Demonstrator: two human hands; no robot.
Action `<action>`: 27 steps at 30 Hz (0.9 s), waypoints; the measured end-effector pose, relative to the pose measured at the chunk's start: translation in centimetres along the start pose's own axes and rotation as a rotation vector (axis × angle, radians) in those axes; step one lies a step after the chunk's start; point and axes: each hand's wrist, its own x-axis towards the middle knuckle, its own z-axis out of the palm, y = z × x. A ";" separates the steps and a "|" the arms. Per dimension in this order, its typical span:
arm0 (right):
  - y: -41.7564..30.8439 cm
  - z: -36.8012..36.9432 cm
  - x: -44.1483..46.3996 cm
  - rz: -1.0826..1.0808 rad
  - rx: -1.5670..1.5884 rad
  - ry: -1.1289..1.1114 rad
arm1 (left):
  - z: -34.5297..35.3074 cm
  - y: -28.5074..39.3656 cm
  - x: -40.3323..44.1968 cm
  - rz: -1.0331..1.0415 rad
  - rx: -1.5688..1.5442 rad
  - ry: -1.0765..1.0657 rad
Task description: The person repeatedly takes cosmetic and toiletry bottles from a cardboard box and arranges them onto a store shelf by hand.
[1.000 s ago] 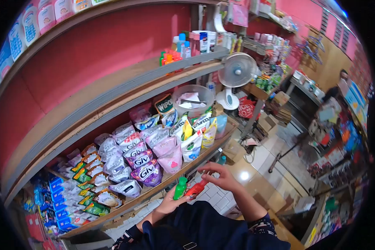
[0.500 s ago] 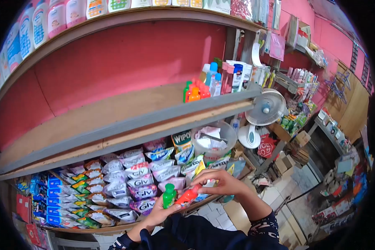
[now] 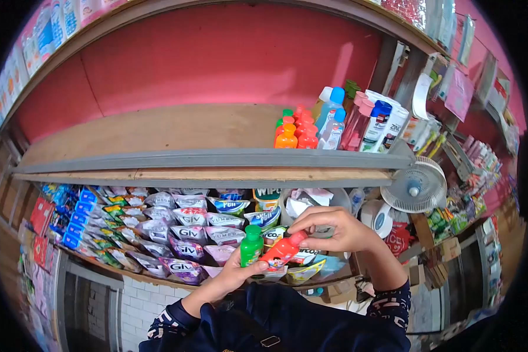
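Low in the middle of the view, my left hand (image 3: 233,273) is closed around a green bottle (image 3: 252,245) and a red bottle (image 3: 283,250), side by side. The green one is nearly upright; the red one leans to the right. My right hand (image 3: 333,230) has its thumb and fingers pinched at the red bottle's cap. Above them, small red, green and orange bottles (image 3: 286,136) stand on the wooden shelf (image 3: 176,126). Behind my hands lie rows of pouches (image 3: 189,234).
A grey shelf edge (image 3: 205,159) runs across above my hands. Taller bottles and tubes (image 3: 376,124) stand on that shelf's right end. A white fan (image 3: 414,190) is at the right, near a clear tub (image 3: 341,198). An upper shelf (image 3: 217,7) arches overhead.
The view has swung left toward the shelves, bringing the small bottles closer to the middle. Both bottles stay in my left hand, and my right hand remains at the red bottle's cap.
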 end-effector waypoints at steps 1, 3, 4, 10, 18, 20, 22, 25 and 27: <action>0.5 -0.7 -0.2 -0.030 -0.015 -0.016 | 0.6 -0.5 0.4 0.020 -0.014 0.001; 1.1 -1.6 -0.5 -0.058 -0.007 -0.048 | 1.2 -1.0 0.7 0.003 0.009 0.032; 1.3 -2.0 -0.6 -0.057 0.010 -0.065 | 1.4 -1.3 0.8 -0.024 0.020 0.045; 0.4 -4.0 -0.4 0.001 -0.014 -0.186 | 2.9 -2.5 1.4 0.064 0.046 0.059; -7.7 -12.9 6.4 -0.303 -0.595 0.326 | 1.2 -4.1 1.0 0.183 0.137 0.222; -6.7 -14.6 10.6 -0.291 -0.684 0.390 | 0.7 -4.2 0.6 0.138 0.142 0.268; -5.6 -15.2 14.1 -0.073 -0.717 0.349 | -0.1 -4.9 0.3 0.130 0.145 0.295; -1.4 -16.3 18.7 0.003 -0.935 0.226 | -1.2 -5.1 0.1 0.137 0.061 0.269; 0.8 -16.7 20.4 0.073 -1.021 0.118 | -1.3 -4.0 -0.1 0.127 0.048 0.269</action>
